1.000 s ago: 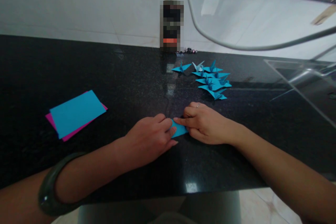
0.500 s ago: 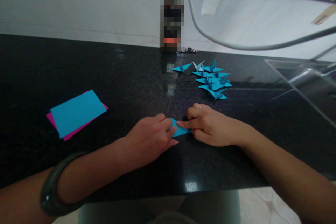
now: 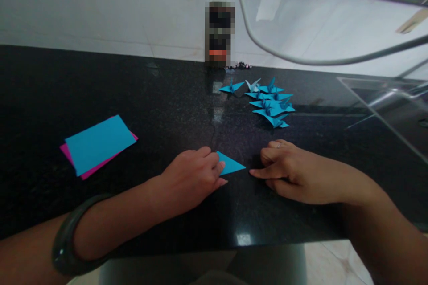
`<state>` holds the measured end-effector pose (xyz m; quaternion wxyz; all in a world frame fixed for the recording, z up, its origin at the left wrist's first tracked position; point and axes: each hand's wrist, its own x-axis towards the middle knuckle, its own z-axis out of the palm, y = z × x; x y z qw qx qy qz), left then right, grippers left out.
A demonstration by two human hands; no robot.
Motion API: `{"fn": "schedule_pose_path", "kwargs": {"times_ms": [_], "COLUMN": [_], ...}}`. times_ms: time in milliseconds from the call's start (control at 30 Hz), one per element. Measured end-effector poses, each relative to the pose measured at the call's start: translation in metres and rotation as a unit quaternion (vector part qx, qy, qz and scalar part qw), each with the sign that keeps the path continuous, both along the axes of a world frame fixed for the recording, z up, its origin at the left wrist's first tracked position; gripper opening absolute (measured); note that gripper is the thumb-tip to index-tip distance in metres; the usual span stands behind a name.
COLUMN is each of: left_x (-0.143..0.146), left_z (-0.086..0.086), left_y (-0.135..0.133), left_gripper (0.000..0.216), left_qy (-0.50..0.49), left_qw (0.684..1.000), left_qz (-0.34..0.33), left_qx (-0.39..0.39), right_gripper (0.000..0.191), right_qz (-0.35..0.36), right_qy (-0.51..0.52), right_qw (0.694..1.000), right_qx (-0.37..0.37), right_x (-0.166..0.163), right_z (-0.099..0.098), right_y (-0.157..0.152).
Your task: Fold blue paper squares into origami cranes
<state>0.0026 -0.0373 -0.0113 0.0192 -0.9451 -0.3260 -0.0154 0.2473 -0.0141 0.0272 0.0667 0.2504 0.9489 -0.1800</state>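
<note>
A folded piece of blue origami paper (image 3: 230, 164) lies on the dark countertop, its pointed end toward the right. My left hand (image 3: 197, 173) is closed over the paper's left part and holds it down, hiding that end under the fingers. Just off the paper's right tip is my right hand (image 3: 287, 169), holding nothing. Its index finger is stretched out onto the counter, while the other fingers are partly curled. Behind the hands stand several folded blue paper cranes (image 3: 276, 106), with one paler crane (image 3: 253, 85) among them.
Blue sheets (image 3: 100, 144) over a pink sheet (image 3: 87, 172) lie at the left. A blurred-out object (image 3: 220, 31) leans on the wall beside a beaded string (image 3: 243, 66). A grey cable (image 3: 301, 59) hangs across the wall. A clear-edged panel (image 3: 377, 116) is at the right.
My right hand has slid right and slightly toward me, off the folded paper, leaving its pointed tip uncovered. My left hand stays on the paper.
</note>
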Motion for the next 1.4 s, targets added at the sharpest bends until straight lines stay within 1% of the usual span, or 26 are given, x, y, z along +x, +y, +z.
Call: {"fn": "schedule_pose_path", "kwargs": {"times_ms": [67, 133, 200, 267, 333, 433, 533, 600, 667, 767, 833, 867, 900, 933, 967, 1000, 1033, 1067, 1133, 1233, 1333, 1400], "left_x": [0.000, 0.000, 0.000, 0.000, 0.000, 0.000, 0.001, 0.001, 0.000, 0.000, -0.001, -0.001, -0.001, -0.001, -0.001, -0.001, -0.001, 0.000, 0.000, 0.000, -0.001, -0.001], "left_z": [-0.001, -0.002, -0.003, -0.003, -0.002, -0.001, -0.001, -0.003, -0.004, -0.006, -0.007, -0.007, -0.007, -0.006, -0.006, -0.005, -0.005, -0.004, -0.004, -0.006, -0.006, -0.005], "left_y": [0.000, 0.000, 0.000, 0.000, 0.000, -0.001, -0.001, -0.001, -0.001, -0.001, -0.001, -0.001, -0.001, -0.001, -0.001, -0.001, -0.001, -0.001, 0.000, 0.001, 0.004, 0.006], "left_gripper": [0.024, 0.024, 0.024, 0.024, 0.024, 0.024, 0.023, 0.024, 0.023, 0.024, 0.025, 0.025, 0.025, 0.025, 0.025, 0.025, 0.025, 0.024, 0.025, 0.027, 0.027, 0.029], "left_qy": [-0.001, -0.004, -0.007, -0.010, -0.010, -0.007, -0.005, -0.008, -0.009, -0.008, -0.008, -0.010, -0.010, -0.011, -0.012, -0.014, -0.016, -0.020, -0.035, -0.079, -0.124, -0.125], "left_qw": [1.000, 1.000, 1.000, 1.000, 1.000, 1.000, 1.000, 1.000, 1.000, 1.000, 1.000, 1.000, 1.000, 1.000, 1.000, 1.000, 1.000, 1.000, 0.999, 0.996, 0.985, 0.976], "left_qz": [-0.002, -0.003, -0.005, -0.007, -0.008, -0.005, 0.000, -0.004, -0.006, -0.005, -0.007, -0.010, -0.009, -0.008, -0.003, 0.003, 0.008, 0.010, 0.010, 0.034, 0.119, 0.174], "left_qx": [0.002, 0.003, 0.002, 0.006, 0.012, 0.011, 0.006, 0.010, 0.014, 0.018, 0.019, 0.018, 0.017, 0.016, 0.016, 0.017, 0.019, 0.022, 0.028, 0.023, -0.006, -0.033], "right_gripper": [0.034, 0.037, 0.041, 0.042, 0.042, 0.035, 0.027, 0.030, 0.037, 0.044, 0.042, 0.037, 0.031, 0.033, 0.040, 0.044, 0.044, 0.041, 0.030, 0.024, 0.022, 0.019], "right_qz": [0.001, -0.038, -0.054, -0.039, -0.021, -0.008, 0.001, -0.017, -0.038, -0.034, -0.029, -0.025, -0.015, -0.001, -0.017, -0.051, -0.094, -0.137, -0.187, -0.213, -0.215, -0.219], "right_qy": [0.044, 0.100, 0.089, 0.052, 0.017, -0.016, -0.016, 0.023, 0.049, 0.038, 0.038, 0.048, 0.058, 0.069, 0.090, 0.118, 0.127, 0.134, 0.114, 0.074, 0.081, 0.104], "right_qw": [0.999, 0.993, 0.991, 0.993, 0.993, 0.995, 0.998, 0.996, 0.992, 0.991, 0.992, 0.993, 0.995, 0.996, 0.995, 0.990, 0.985, 0.977, 0.971, 0.971, 0.972, 0.970], "right_qx": [0.003, 0.048, 0.079, 0.102, 0.114, 0.102, 0.061, 0.082, 0.109, 0.127, 0.115, 0.101, 0.076, 0.049, 0.042, 0.059, 0.075, 0.092, 0.095, 0.083, 0.048, 0.026], "right_x": [-0.001, -0.008, -0.018, -0.026, -0.030, -0.026, -0.021, -0.024, -0.032, -0.041, -0.039, -0.037, -0.034, -0.031, -0.029, -0.028, -0.028, -0.030, -0.036, -0.046, -0.050, -0.049], "right_z": [-0.001, -0.007, -0.015, -0.022, -0.023, -0.013, -0.006, -0.010, -0.019, -0.030, -0.029, -0.027, -0.024, -0.022, -0.020, -0.020, -0.020, -0.022, -0.027, -0.032, -0.033, -0.033], "right_y": [0.003, 0.004, 0.004, 0.000, -0.004, -0.008, -0.008, -0.006, -0.005, -0.003, -0.002, -0.001, -0.001, 0.000, 0.001, 0.001, 0.002, 0.002, 0.001, -0.002, -0.006, -0.007]}}
